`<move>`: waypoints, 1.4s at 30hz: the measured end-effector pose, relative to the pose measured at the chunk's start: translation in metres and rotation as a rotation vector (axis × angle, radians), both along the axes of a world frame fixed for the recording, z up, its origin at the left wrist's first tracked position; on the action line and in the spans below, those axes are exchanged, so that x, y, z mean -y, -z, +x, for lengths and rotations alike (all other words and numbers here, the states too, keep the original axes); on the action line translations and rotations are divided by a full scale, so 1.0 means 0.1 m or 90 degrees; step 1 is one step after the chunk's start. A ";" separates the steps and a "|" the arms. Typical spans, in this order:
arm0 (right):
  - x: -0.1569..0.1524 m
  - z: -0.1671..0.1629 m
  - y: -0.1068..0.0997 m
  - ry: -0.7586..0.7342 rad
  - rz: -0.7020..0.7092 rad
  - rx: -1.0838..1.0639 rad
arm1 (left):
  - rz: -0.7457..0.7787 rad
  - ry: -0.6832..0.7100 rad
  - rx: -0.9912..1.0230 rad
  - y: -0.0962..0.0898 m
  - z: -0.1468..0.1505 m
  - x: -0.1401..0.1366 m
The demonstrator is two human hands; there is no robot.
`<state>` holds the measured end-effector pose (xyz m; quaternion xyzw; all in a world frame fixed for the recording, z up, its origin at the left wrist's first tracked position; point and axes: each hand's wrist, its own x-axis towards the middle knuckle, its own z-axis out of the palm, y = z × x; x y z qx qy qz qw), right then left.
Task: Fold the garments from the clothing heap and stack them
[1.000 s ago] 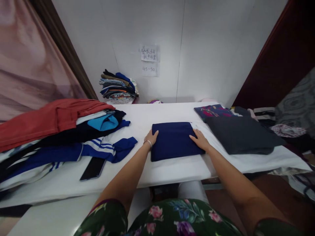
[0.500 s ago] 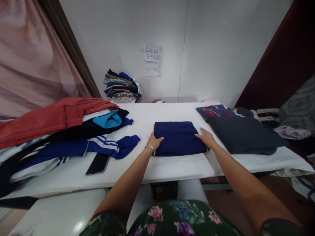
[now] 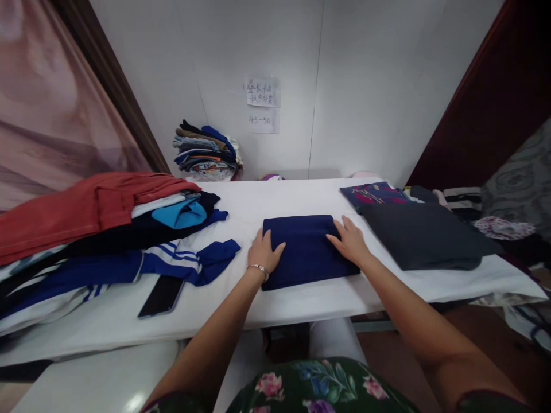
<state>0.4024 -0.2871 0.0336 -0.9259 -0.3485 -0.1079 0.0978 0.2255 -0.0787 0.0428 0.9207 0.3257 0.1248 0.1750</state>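
A navy blue folded garment (image 3: 307, 249) lies flat in a neat rectangle on the white-covered table (image 3: 301, 304). My left hand (image 3: 263, 252) rests along its left edge, thumb pointing inward over the cloth and fingers stretched forward. At the opposite edge, my right hand (image 3: 348, 241) touches the right side with thumb and fingers apart. Neither hand has its fingers wrapped round the fabric. Which kind of garment it is, I cannot tell from the fold.
To the left lies a heap of loose clothes with red trousers (image 3: 86, 201) on top and a blue striped sleeve (image 3: 185, 261). A phone (image 3: 161, 295) is beside it. Folded dark grey clothing (image 3: 426, 235) sits on the right. A clothes stack (image 3: 206, 149) stands behind.
Both hands have gone from holding the garment's side edges to lying on them with fingers spread. The garment's near edge now sits slightly tilted, lower at the left.
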 end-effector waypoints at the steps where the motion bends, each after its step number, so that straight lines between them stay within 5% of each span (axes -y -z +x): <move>1: -0.13 -0.03 -0.05 -0.046 -0.002 0.011 | 0.039 0.030 0.003 -0.04 0.09 0.01; 4: -0.49 0.04 -0.11 -0.124 -0.048 0.002 | 0.084 0.087 -0.035 -0.03 0.38 -0.01; 9: -0.68 0.41 0.07 -0.095 -0.157 -0.135 | 0.035 0.069 -0.141 0.23 0.58 -0.16; 19: -0.63 0.44 0.19 -0.104 -0.109 -0.127 | 0.065 0.074 -0.156 0.31 0.55 -0.18; 22: -0.61 0.48 0.16 -0.109 -0.041 -0.193 | 0.062 0.073 -0.159 0.29 0.55 -0.18; 25: -0.49 0.57 0.13 -0.105 0.120 -0.298 | 0.063 0.071 -0.158 0.27 0.54 -0.17; 29: -0.09 0.58 0.16 0.023 0.322 -0.370 | 0.058 0.066 -0.156 0.25 0.53 -0.16; 37: 0.63 0.17 0.34 0.153 0.519 -0.581 | -0.034 0.058 -0.038 0.25 0.52 -0.24; 42: 0.75 0.09 0.27 0.178 0.528 -0.675 | -0.235 -0.066 0.163 0.27 0.35 -0.48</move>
